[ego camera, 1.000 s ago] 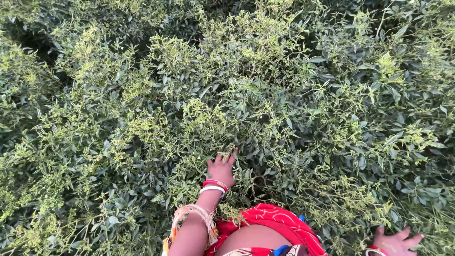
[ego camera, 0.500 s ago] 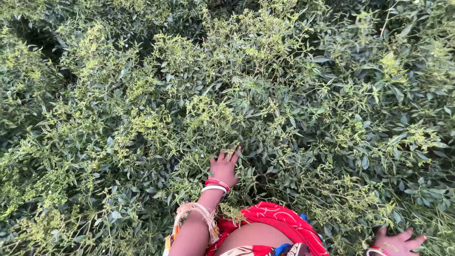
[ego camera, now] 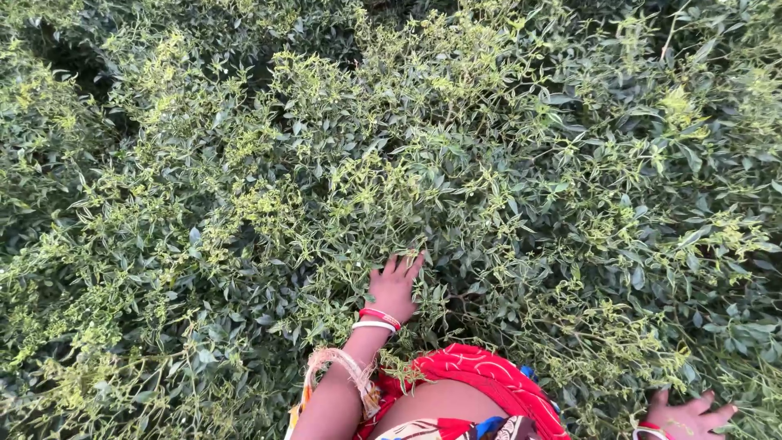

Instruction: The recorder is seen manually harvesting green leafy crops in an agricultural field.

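A dense green bush (ego camera: 456,163) with pale yellow-green shoot tips fills the view. My left hand (ego camera: 394,283) reaches forward into the leaves at the lower middle, fingers apart and lying among the shoots; whether it grips a shoot I cannot tell. Red and white bangles circle its wrist. My right hand (ego camera: 689,415) shows at the bottom right corner, fingers spread over the leaves, holding nothing. A red patterned cloth (ego camera: 481,376) on my body lies between the two arms at the bottom edge.
Foliage runs to every edge of the view. Dark gaps between bushes (ego camera: 57,57) show at the upper left and along the top. A pale woven strap (ego camera: 342,363) loops around my left forearm.
The view has shifted slightly, so my left hand sits a little lower in the frame. Both hands keep nearly the same pose among the leaves.
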